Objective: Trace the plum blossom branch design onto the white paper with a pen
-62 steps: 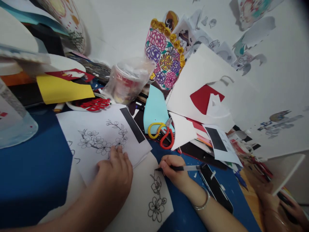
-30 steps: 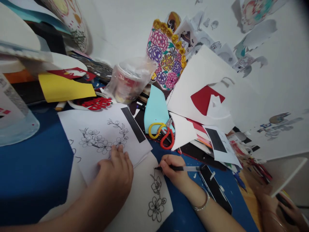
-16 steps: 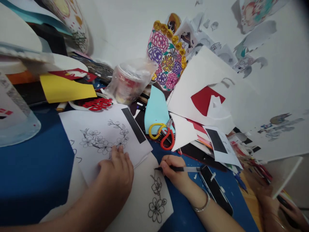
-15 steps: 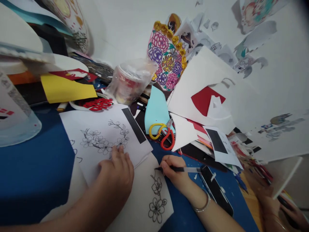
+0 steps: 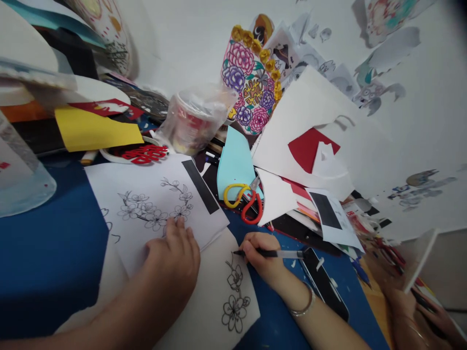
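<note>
Head view: hands (image 5: 177,262) over a blue table (image 5: 47,253).

The blue surface (image 5: 47,253) lies open left of the 2 stacked sheets (image 5: 153,194); beyond them, scissors (image 5: 242,198) and a bagged tub (image 5: 193,119) block the way.

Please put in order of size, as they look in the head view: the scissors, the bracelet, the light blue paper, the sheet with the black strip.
Largest to smallest:
1. Sheet with the black strip, partly covered
2. Light blue paper
3. Scissors
4. Bracelet
</note>
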The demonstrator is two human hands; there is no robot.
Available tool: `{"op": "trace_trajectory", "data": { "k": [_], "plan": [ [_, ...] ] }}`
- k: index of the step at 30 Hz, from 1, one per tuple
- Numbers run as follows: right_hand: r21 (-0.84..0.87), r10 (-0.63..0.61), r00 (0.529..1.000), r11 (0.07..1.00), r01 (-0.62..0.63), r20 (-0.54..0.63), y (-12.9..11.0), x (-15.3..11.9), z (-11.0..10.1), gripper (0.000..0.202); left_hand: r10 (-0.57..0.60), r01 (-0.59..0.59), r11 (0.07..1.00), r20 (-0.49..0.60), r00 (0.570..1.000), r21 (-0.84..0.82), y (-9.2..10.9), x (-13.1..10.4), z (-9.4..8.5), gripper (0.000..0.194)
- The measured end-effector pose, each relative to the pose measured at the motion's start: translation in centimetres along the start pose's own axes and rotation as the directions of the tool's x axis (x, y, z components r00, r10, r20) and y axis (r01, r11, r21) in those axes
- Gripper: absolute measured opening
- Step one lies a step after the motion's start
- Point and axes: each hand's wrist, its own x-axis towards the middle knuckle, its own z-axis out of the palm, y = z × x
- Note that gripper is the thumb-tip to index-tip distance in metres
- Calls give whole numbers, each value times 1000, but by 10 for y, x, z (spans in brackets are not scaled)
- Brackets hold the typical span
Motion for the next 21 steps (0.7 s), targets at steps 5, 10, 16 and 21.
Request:
{"op": "trace_trajectory", "data": {
  "k": [5,10,16,21],
  "plan": [
    [95,19,1000,995,-19,2,1,1,1,40,32,-32,999,-2,999,-9,-2,2,-2,35],
    [113,41,999,993,-43,15,2,0,1,40,27,-27,999,14,1000,-19,-2,1,-2,35],
    [124,16,1000,992,-16,0,6,0,3,39,38,-38,999,41,998,10,-3,1,-4,36],
    [134,2,1000,991,-2,1,6,0,3,39,47,-48,999,32,998,14,-4,1,-3,35]
  ]
}}
